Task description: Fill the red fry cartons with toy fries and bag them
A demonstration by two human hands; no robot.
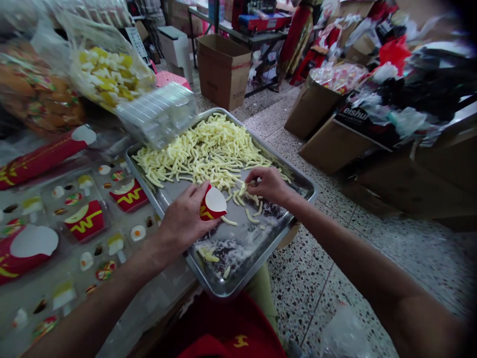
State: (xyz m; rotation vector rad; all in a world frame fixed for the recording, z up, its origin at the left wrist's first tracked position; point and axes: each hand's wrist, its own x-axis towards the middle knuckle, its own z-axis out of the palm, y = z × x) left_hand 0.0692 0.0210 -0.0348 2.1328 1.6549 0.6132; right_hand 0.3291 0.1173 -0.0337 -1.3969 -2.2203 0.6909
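My left hand point(182, 216) is wrapped round a small red fries carton point(213, 204) with a yellow mark and a white inner face, held over a metal tray point(223, 293). Pale yellow toy-like fries point(219, 144) are heaped at the tray's far side, and several loose ones lie nearer, amid white powder. Just right of the carton, my right hand point(266, 183) pinches at the edge of the heap. Its fingertips are closed on pale fries, though how many I cannot tell.
Plastic trays at left hold filled red cartons point(85, 221) and small food-shaped pieces. Stacked red cartons point(40, 154) lie beside them. A bag of yellow-and-white pieces point(106, 74) and clear plastic packs point(158, 112) stand behind. Cardboard boxes point(223, 69) rest on the speckled floor.
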